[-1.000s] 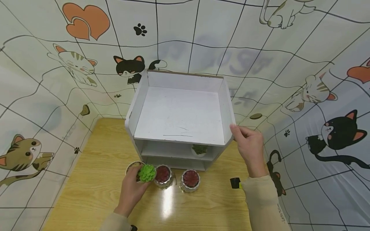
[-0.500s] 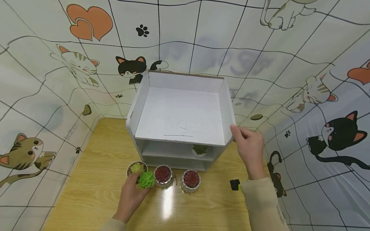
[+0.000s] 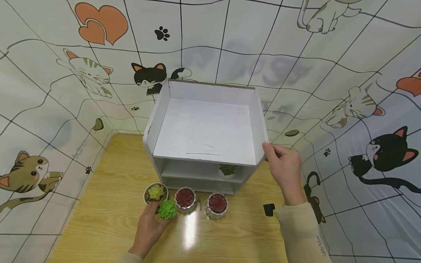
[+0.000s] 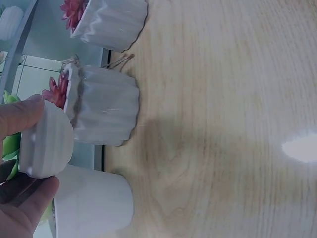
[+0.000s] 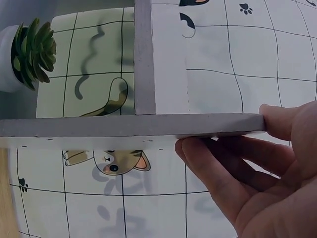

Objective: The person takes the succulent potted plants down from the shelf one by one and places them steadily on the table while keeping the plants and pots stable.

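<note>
My left hand (image 3: 148, 229) grips a small potted succulent with bright green leaves (image 3: 167, 209). In the left wrist view its rounded white pot (image 4: 48, 141) is pinched between thumb and fingers, held off the table. Just behind it stands a larger white pot with a yellow-green plant (image 3: 156, 192). My right hand (image 3: 285, 171) pinches the right side panel of a white shelf unit (image 3: 202, 128), thumb on one face and fingers on the other, as the right wrist view shows. Inside the shelf's middle level sits a dark green succulent (image 5: 37, 53) in a white pot.
Two dark red succulents, one (image 3: 185, 198) beside the held plant and another (image 3: 217, 204) to its right, stand in fluted pots before the shelf. A small black object (image 3: 269, 210) lies near my right sleeve on the wooden table (image 3: 230, 241). Cat-patterned walls surround the table.
My left hand has drawn the green succulent slightly toward me, uncovering the yellow-green plant behind it. The right hand stays on the shelf panel.
</note>
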`<action>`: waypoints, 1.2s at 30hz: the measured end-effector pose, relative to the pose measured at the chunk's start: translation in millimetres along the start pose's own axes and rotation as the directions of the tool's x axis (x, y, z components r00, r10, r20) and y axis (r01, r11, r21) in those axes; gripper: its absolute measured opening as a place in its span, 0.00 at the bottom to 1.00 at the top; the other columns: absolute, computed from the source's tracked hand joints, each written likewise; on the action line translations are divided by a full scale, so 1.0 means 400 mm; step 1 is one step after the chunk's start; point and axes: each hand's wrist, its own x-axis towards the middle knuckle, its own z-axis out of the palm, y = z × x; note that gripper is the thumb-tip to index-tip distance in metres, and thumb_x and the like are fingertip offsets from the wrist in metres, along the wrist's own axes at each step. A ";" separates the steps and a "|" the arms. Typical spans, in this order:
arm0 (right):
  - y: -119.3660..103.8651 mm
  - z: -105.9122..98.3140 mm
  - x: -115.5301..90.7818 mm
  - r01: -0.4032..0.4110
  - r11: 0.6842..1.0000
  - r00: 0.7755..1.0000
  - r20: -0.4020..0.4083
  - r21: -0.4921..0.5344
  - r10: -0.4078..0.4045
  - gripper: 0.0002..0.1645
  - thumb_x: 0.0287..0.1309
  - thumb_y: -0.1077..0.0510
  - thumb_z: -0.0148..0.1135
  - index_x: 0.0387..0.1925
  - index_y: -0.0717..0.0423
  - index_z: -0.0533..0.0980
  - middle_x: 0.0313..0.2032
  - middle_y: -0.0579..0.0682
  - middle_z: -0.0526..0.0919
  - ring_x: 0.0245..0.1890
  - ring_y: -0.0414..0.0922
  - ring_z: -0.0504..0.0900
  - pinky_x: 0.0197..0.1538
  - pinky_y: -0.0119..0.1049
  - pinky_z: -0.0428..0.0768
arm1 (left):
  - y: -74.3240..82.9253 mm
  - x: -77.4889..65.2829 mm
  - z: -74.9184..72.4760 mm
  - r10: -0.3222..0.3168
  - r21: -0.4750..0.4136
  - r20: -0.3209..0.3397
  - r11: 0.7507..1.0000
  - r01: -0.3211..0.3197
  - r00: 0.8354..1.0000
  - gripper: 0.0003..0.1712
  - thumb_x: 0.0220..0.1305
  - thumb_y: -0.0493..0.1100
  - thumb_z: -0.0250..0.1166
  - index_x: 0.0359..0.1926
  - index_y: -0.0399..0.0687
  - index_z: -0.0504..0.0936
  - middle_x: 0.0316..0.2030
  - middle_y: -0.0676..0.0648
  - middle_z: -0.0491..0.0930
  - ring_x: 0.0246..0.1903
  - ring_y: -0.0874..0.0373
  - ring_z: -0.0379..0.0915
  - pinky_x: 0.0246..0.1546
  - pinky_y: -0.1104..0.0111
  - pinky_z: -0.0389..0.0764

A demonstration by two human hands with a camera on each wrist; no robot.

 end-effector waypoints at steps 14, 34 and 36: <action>-0.009 0.000 0.004 -0.058 0.997 0.998 0.017 0.044 0.058 0.20 0.71 0.52 0.65 0.48 0.66 0.86 0.44 0.65 0.89 0.29 0.24 0.82 0.35 0.17 0.80 | -0.027 -0.024 0.033 -0.025 0.008 0.013 1.000 0.024 1.000 0.32 0.43 0.34 0.85 0.50 0.35 0.81 0.46 0.38 0.83 0.46 0.41 0.83 0.49 0.46 0.85; -0.011 -0.006 0.002 -0.107 0.994 0.994 0.026 0.031 0.106 0.23 0.71 0.48 0.65 0.49 0.65 0.86 0.44 0.64 0.89 0.29 0.24 0.81 0.35 0.17 0.79 | -0.075 -0.036 0.081 -0.111 0.028 0.168 0.994 0.108 0.980 0.37 0.44 0.31 0.83 0.57 0.30 0.79 0.54 0.31 0.80 0.53 0.36 0.80 0.57 0.44 0.81; -0.009 -0.005 0.002 -0.108 0.994 0.994 0.024 0.028 0.107 0.22 0.71 0.49 0.65 0.48 0.66 0.87 0.44 0.64 0.89 0.28 0.24 0.81 0.35 0.17 0.79 | -0.080 -0.037 0.084 -0.104 0.029 0.172 0.995 0.100 0.980 0.36 0.44 0.31 0.83 0.57 0.30 0.79 0.55 0.30 0.80 0.53 0.35 0.80 0.57 0.44 0.81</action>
